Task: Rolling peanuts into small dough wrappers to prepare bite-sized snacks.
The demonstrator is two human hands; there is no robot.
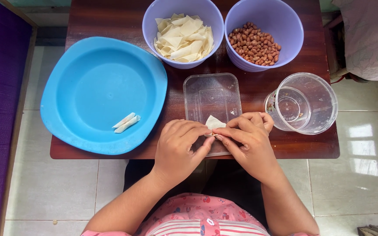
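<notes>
Both hands meet over a clear plastic lid at the table's front edge. My left hand and my right hand pinch a small pale dough wrapper between their fingertips; its folded corner pokes up between them. Two rolled wrappers lie on the blue plate to the left. A purple bowl behind holds several flat wrappers. The purple bowl next to it holds peanuts.
A clear plastic cup lies on the right of the small dark wooden table. Tiled floor surrounds the table. A purple surface runs along the left edge, and patterned cloth shows at the top right.
</notes>
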